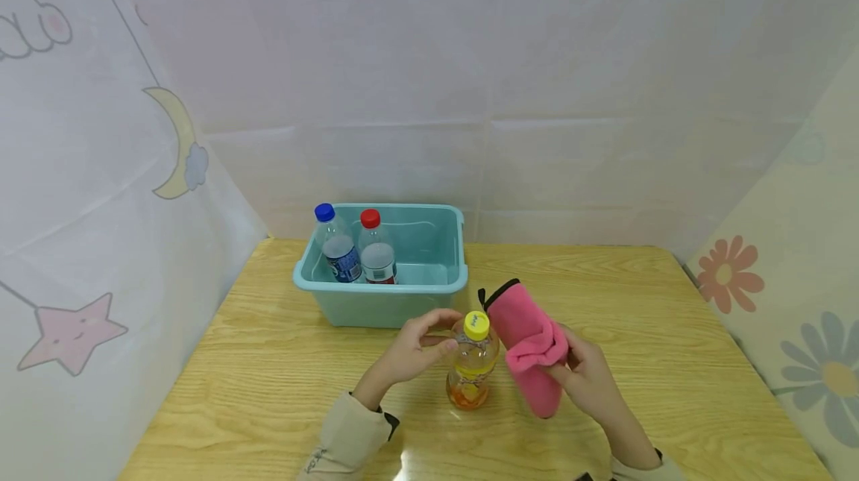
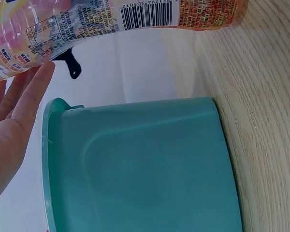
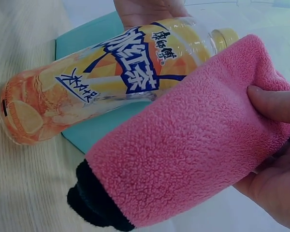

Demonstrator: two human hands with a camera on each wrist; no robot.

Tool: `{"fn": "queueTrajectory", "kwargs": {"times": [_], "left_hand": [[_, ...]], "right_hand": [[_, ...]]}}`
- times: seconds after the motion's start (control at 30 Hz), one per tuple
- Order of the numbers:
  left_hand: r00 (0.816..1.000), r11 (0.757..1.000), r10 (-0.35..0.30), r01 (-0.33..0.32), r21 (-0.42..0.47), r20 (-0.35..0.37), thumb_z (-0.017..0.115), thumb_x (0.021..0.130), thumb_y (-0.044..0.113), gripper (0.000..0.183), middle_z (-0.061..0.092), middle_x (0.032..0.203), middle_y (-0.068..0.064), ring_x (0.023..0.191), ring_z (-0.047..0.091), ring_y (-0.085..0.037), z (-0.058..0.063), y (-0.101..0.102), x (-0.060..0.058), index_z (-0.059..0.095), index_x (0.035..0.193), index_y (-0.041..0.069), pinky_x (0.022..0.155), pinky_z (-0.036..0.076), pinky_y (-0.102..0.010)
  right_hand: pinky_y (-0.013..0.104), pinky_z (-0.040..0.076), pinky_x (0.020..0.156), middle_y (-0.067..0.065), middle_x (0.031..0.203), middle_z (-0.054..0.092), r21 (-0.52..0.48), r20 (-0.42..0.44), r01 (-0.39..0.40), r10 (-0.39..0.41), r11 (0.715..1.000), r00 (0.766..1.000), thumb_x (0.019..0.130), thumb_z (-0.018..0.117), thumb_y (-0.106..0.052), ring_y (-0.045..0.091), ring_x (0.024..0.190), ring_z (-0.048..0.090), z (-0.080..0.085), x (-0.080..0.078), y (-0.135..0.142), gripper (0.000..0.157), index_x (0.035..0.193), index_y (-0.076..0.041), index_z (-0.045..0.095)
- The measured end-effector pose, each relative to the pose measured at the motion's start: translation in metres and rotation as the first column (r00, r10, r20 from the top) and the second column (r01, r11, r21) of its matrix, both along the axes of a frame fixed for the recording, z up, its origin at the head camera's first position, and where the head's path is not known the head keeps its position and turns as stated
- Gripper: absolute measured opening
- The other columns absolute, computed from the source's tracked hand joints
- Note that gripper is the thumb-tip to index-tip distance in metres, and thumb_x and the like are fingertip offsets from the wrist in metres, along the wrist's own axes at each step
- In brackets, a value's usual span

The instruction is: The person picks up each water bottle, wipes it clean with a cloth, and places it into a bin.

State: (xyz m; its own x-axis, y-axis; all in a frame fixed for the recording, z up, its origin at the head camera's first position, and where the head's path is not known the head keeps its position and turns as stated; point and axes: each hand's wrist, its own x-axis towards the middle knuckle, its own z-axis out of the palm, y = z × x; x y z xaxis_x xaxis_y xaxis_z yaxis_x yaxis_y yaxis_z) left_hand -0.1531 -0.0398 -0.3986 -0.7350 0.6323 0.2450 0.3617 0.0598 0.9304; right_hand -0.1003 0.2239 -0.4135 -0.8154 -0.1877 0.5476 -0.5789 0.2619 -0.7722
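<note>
A clear plastic iced-tea bottle (image 1: 472, 373) with a yellow cap and orange-yellow label stands upright on the wooden table. My left hand (image 1: 417, 350) is at its upper left side, thumb and fingers spread beside the bottle's shoulder. In the left wrist view the left fingers (image 2: 26, 96) look nearly straight, their tips at the label. My right hand (image 1: 590, 376) holds a folded pink fluffy cloth (image 3: 198, 130) with black edging, thumb on top and fingers beneath. The cloth is just right of the bottle, covering part of its neck in the right wrist view.
Behind the bottle, to the left, sits a teal plastic basin (image 1: 382, 309). It holds a blue-capped bottle (image 1: 341, 253) and a red-capped bottle (image 1: 378, 253), both leaning. A pale printed curtain (image 1: 496, 93) encloses the wooden table (image 1: 268, 391) at the back and sides.
</note>
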Motion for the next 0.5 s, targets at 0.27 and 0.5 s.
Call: {"fn": "queueTrajectory", "kwargs": {"times": [0.27,0.5], "left_hand": [[1.0,1.0,0.014,-0.015,-0.018,-0.019,0.05,0.091,-0.001,0.035,0.05,0.122,-0.027,0.113,0.048,-0.04,0.002,0.0,0.003,0.045,0.124,-0.013,0.089,0.047,-0.031],[0.975,0.994,0.089,-0.073,0.084,-0.203,0.055,0.085,-0.009,0.032,0.052,0.112,-0.028,0.101,0.053,-0.039,-0.006,0.003,0.004,0.051,0.117,-0.015,0.08,0.052,-0.036]], "right_hand": [[0.013,0.049,0.069,-0.01,0.109,0.059,-0.079,-0.079,-0.038,0.032,0.996,0.996,0.067,0.054,0.031,0.001,0.089,0.055,0.001,-0.001,-0.009,0.054,0.117,0.01,0.053],[0.015,0.046,0.059,-0.009,0.109,0.059,-0.043,-0.107,-0.031,0.027,0.999,0.994,0.069,0.059,0.026,0.002,0.079,0.052,0.0,-0.001,-0.018,0.05,0.116,0.012,0.052]]}}
